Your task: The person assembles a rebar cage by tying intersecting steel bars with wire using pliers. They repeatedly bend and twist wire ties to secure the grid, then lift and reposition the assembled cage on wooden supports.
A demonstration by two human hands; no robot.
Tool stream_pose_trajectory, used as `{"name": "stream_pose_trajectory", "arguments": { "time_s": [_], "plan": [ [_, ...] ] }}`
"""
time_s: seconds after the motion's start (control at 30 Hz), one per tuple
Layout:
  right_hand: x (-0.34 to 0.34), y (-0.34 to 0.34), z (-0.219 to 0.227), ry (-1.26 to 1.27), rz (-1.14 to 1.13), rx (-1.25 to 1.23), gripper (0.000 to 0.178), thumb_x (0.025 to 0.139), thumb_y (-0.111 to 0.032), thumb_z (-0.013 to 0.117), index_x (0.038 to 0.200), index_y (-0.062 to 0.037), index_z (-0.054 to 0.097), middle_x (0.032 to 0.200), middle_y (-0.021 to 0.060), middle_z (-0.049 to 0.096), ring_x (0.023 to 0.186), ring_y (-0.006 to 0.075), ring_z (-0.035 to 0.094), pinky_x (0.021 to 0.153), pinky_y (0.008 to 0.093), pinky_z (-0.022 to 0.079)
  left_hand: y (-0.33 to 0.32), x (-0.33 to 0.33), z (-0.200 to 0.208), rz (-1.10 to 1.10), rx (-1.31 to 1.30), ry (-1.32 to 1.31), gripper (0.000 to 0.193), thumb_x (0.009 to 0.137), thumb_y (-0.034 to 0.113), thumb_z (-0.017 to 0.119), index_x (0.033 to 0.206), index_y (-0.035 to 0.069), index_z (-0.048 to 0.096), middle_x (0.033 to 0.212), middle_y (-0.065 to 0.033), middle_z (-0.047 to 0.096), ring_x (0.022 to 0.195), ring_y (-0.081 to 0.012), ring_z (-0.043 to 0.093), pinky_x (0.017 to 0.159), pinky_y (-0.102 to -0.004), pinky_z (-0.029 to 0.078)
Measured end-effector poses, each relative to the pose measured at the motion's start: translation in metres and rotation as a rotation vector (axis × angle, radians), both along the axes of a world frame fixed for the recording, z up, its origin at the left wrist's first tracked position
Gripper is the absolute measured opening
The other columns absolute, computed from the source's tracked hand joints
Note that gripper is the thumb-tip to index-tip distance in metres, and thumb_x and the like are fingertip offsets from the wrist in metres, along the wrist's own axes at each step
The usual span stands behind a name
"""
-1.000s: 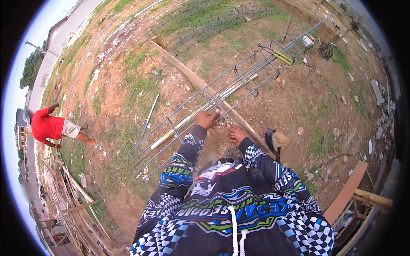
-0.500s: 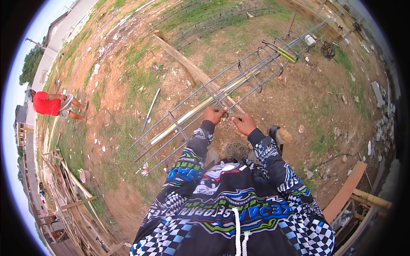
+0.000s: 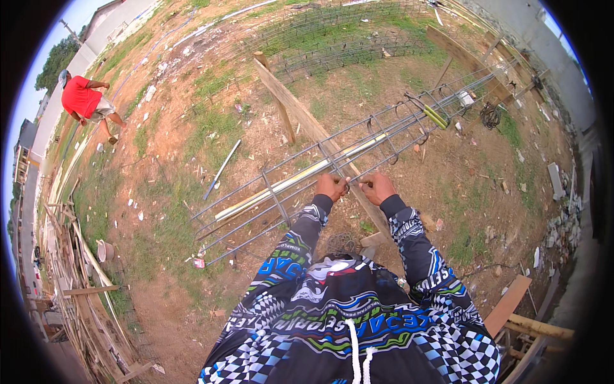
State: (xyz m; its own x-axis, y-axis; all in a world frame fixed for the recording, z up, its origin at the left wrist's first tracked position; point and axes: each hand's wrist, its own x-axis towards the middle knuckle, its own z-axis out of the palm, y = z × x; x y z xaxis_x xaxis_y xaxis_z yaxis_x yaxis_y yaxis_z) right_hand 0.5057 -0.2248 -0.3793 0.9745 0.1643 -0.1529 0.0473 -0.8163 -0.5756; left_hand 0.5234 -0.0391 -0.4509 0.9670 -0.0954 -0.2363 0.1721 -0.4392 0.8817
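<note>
A long cage of steel reinforcing bars [image 3: 275, 185] with square stirrups lies slanting in front of me, propped on a wooden plank [image 3: 300, 118]. At the cage's near bar, my left hand [image 3: 332, 187] is closed in a pinch beside a stirrup. Just to its right, my right hand [image 3: 377, 188] is also pinched at that bar, fingertips pointing at the left hand's. Whatever lies between the fingers is too small to make out. Farther right, a tool with yellow-green handles [image 3: 435, 117] rests on the cage.
A coil of dark wire [image 3: 490, 116] lies at the far right. Piled timber [image 3: 89, 301] fills the left edge. A person in a red shirt [image 3: 82, 96] is at the far left. More bar cages [image 3: 332, 57] lie on the grass beyond. Rubble [image 3: 563, 217] lines the wall at right.
My view has shifted. My hands have moved slightly right along the near bar, both still pinched. The person in red has turned and stepped farther away.
</note>
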Motion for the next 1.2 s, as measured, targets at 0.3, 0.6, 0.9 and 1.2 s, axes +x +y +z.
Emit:
{"name": "stream_pose_trajectory", "arguments": {
  "time_s": [0.3, 0.6, 0.9, 1.2],
  "plan": [
    [-0.021, 0.0, -0.019, -0.021, -0.173, 0.169, 0.025, 0.081, -0.027, 0.066, 0.094, -0.0084, 0.076, 0.088, 0.0193, 0.071, 0.085, 0.0345, 0.069, 0.078, 0.0411, 0.053, -0.005, 0.001, 0.016, -0.023, 0.056, 0.017, 0.04, 0.087, 0.034, 0.067, 0.064, 0.002, 0.07, 0.052, -0.0049, 0.061, 0.045, -0.0151, 0.057, 0.05, -0.0329, 0.047],
    [-0.011, 0.0, -0.016, -0.16, -0.053, -0.032, 0.022, 0.084, -0.024, 0.064, 0.089, -0.0052, 0.074, 0.077, 0.0167, 0.068, 0.075, 0.036, 0.063, 0.07, 0.046, 0.05, -0.003, 0.003, -0.01, -0.007, 0.106, -0.073, 0.042, 0.087, 0.04, 0.067, 0.074, 0.0, 0.072, 0.057, -0.0096, 0.064, 0.057, -0.0207, 0.064, 0.061, -0.0364, 0.05],
    [0.045, 0.028, -0.015, -0.345, 0.025, -0.328, 0.019, 0.075, -0.027, 0.076, 0.079, -0.0083, 0.073, 0.081, 0.0142, 0.067, 0.084, 0.0332, 0.064, 0.074, 0.0449, 0.051, -0.004, 0.007, -0.017, -0.06, 0.091, -0.119, 0.04, 0.087, 0.04, 0.067, 0.079, 0.002, 0.074, 0.064, -0.0113, 0.069, 0.06, -0.0207, 0.064, 0.061, -0.0361, 0.049],
    [0.068, 0.048, -0.013, -0.145, 0.129, -0.597, 0.036, 0.063, -0.03, 0.084, 0.088, -0.0084, 0.07, 0.081, 0.012, 0.072, 0.078, 0.0289, 0.071, 0.068, 0.0387, 0.056, 0.007, 0.003, -0.013, -0.092, -0.207, -0.006, 0.037, 0.085, 0.036, 0.072, 0.085, -0.001, 0.075, 0.069, -0.0084, 0.07, 0.06, -0.0138, 0.062, 0.056, -0.0314, 0.049]
  ]
}}
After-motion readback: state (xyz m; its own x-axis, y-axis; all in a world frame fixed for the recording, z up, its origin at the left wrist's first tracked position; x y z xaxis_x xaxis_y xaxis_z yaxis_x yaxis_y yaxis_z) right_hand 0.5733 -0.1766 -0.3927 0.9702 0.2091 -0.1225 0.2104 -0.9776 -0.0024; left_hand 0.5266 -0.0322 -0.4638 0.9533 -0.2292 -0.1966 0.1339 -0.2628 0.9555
